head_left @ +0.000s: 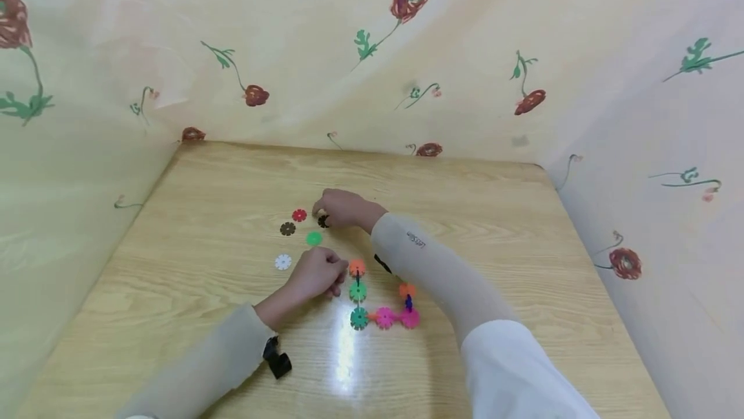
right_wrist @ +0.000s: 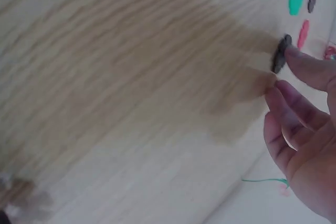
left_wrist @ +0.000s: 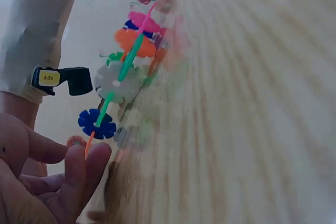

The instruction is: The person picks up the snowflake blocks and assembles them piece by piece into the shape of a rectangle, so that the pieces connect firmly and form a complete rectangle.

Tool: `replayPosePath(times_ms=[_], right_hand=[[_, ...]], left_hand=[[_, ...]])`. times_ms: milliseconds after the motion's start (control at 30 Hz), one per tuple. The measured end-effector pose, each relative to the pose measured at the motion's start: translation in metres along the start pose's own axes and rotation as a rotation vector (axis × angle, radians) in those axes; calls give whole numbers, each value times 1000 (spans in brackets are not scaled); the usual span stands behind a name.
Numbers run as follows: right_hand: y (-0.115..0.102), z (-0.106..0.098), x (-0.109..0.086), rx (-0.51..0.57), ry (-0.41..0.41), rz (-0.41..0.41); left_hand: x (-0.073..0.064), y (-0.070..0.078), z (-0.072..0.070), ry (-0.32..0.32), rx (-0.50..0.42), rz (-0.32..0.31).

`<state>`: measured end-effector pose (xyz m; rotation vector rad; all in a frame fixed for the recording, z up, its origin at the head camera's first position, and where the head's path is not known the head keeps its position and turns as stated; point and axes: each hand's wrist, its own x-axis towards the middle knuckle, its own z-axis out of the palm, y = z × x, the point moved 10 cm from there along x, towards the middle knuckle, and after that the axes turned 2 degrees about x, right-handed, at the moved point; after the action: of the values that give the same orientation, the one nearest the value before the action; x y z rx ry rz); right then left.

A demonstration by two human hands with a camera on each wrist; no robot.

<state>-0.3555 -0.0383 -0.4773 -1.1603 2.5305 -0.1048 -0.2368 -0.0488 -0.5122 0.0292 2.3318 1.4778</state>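
My left hand point(head_left: 316, 274) pinches an orange notched disc point(left_wrist: 90, 142) between thumb and finger. It ends a joined chain of plastic snowflake discs, where a blue disc point(left_wrist: 97, 124), a whitish disc point(left_wrist: 116, 83) and pink discs point(left_wrist: 144, 22) follow. Seen from the head, the chain makes a U, with a dark green disc point(head_left: 359, 318) at one corner and a magenta disc point(head_left: 409, 318) at the other. Farther back, my right hand point(head_left: 344, 207) reaches over a black disc point(right_wrist: 282, 54). Its thumb touches that disc, while the other fingertips stand apart from it near the table.
Loose discs lie left of the right hand: red point(head_left: 299, 215), brown point(head_left: 287, 229), green point(head_left: 314, 238) and white point(head_left: 283, 262). The wooden table point(head_left: 232, 180) meets a flowered cloth backdrop point(head_left: 314, 83) behind and at both sides. The right forearm point(head_left: 442, 270) crosses above the table beside the chain.
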Motion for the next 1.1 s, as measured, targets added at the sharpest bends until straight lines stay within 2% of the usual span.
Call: replayPosePath(times_ms=[200,367,467,600,733,933,1100], right_hand=[[13,1,-1,1,10,52],[25,-3,-8,166,25,74],[29,-6,-24,301,51,61],[33,-3,-53,401,62,23],[36,5,-77,457,41,2],[41,1,-94,438,89,-18],[38,7,-104,349,60,-31]], left_hand=[[12,2,5,-57,-45,-45],[19,5,6,-72,-75,-52],[21,4,8,-82,-96,-61],[22,2,12,-88,-126,-72],[22,1,15,-73,-140,-93],[25,6,23,-62,-111,-69],[25,11,29,-56,-62,-20]])
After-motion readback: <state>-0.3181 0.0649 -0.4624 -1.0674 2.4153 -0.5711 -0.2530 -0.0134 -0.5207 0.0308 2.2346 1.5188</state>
